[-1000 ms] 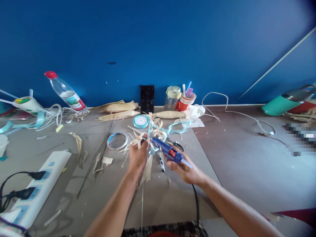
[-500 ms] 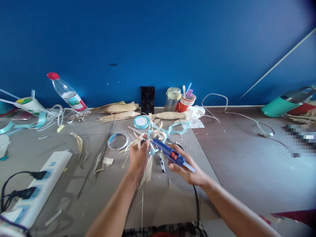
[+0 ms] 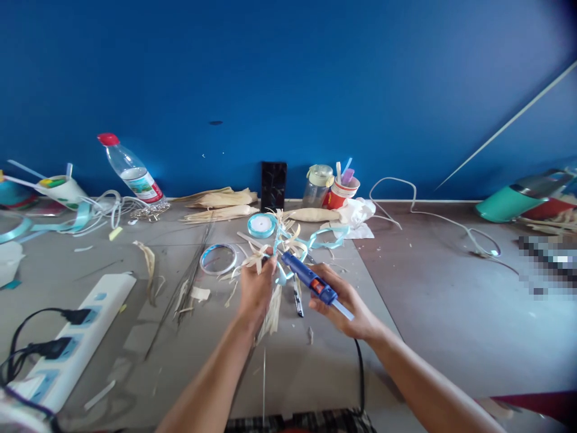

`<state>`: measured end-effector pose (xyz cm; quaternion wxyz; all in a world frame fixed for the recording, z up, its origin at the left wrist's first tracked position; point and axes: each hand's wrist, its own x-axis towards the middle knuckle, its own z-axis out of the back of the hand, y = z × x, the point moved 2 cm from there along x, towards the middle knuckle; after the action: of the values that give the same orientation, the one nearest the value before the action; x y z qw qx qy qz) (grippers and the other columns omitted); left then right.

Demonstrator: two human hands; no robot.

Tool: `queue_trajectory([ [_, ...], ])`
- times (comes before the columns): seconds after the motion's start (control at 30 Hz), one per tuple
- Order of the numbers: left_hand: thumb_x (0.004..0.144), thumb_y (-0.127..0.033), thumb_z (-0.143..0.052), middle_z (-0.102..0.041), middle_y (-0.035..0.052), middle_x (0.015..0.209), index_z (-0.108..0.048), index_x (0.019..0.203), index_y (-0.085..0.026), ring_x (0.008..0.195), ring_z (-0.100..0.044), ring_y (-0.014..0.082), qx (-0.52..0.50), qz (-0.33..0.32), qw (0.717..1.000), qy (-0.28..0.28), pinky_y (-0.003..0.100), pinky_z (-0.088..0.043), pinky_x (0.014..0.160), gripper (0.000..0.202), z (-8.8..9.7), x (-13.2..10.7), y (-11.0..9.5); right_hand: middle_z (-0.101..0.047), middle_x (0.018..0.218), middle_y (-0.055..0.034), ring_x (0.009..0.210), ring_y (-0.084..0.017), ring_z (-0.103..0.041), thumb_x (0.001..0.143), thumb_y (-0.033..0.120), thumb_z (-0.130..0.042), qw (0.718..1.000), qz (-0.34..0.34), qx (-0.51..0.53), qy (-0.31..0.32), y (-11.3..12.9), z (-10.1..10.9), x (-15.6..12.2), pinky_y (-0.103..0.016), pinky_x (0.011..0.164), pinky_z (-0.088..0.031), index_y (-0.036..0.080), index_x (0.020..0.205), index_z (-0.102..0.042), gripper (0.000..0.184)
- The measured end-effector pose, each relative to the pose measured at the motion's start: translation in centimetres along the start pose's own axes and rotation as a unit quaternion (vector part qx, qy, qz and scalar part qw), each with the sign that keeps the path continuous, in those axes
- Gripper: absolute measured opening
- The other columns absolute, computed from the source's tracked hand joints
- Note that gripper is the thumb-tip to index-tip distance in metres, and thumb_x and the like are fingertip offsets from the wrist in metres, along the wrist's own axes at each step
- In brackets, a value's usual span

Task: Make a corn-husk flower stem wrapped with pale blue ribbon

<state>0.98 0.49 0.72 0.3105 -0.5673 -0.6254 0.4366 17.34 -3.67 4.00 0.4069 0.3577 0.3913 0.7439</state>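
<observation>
My left hand (image 3: 258, 287) is closed around a corn husk flower bundle (image 3: 258, 257) wound with pale blue ribbon (image 3: 331, 236). Husk strips (image 3: 271, 313) hang below my fingers. In my right hand (image 3: 347, 304) is a blue hot glue gun (image 3: 309, 278), a clear glue stick (image 3: 343, 310) poking from its rear. The nozzle points at the bundle, close to my left fingertips; whether it touches cannot be made out. A craft knife (image 3: 298, 297) lies on the table between my hands.
Behind are a ribbon spool (image 3: 262, 225), tape roll (image 3: 218, 259), dark phone (image 3: 273, 186), jar (image 3: 318, 185), red paper cup (image 3: 342, 192) and dried husks (image 3: 220, 197). To the left lie wires (image 3: 192, 270), a power strip (image 3: 90, 337) and a tilted bottle (image 3: 135, 174). The gun's black cord (image 3: 360, 373) runs toward me.
The whole view has shifted a little, with things appearing slightly farther right. My hands keep nearly the same pose, the glue gun still against or near the bundle.
</observation>
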Motion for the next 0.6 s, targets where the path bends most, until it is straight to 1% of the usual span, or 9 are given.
queue_trajectory([
  [0.17,0.068,-0.023,-0.063,-0.04,-0.0056,0.057,-0.058,0.079,-0.015,0.051,-0.035,0.0062,0.033,0.0,0.999,-0.016,0.02,-0.028,0.051,0.014,0.6,0.3,0.7,-0.05,0.093,-0.0059,0.08,-0.017,-0.05,0.082,0.033,-0.056,1.0,-0.007,0.011,0.008,-1.0,-0.3,0.2,-0.029,0.068,-0.041,0.019,0.1,-0.05,0.023],
  [0.37,0.068,-0.023,-0.062,-0.041,-0.0059,0.056,-0.058,0.08,-0.016,0.05,-0.036,0.0063,0.044,0.005,0.999,-0.019,0.021,-0.028,0.051,0.014,0.7,0.4,0.9,-0.047,0.083,-0.0032,0.074,-0.015,-0.046,0.083,0.035,-0.054,0.999,-0.029,0.022,0.017,-1.3,-0.4,0.1,-0.029,0.066,-0.04,0.02,0.092,-0.048,0.019],
  [0.5,0.067,-0.021,-0.061,-0.043,-0.0056,0.056,-0.058,0.078,-0.016,0.049,-0.037,0.0063,0.038,0.002,0.999,-0.027,0.021,-0.028,0.05,0.013,0.6,0.4,0.9,-0.048,0.086,-0.0036,0.073,-0.014,-0.048,0.083,0.034,-0.055,0.999,-0.037,0.031,0.025,-1.4,-0.4,-0.2,-0.029,0.066,-0.041,0.02,0.097,-0.049,0.021],
  [0.6,0.066,-0.019,-0.062,-0.041,-0.0061,0.056,-0.056,0.075,-0.017,0.049,-0.035,0.0056,0.017,0.005,1.0,-0.014,0.021,-0.028,0.05,0.011,0.4,0.3,0.5,-0.05,0.09,-0.0049,0.075,-0.015,-0.05,0.082,0.033,-0.057,0.999,-0.029,0.04,0.019,-1.2,-0.1,-0.2,-0.029,0.068,-0.041,0.02,0.101,-0.051,0.024],
])
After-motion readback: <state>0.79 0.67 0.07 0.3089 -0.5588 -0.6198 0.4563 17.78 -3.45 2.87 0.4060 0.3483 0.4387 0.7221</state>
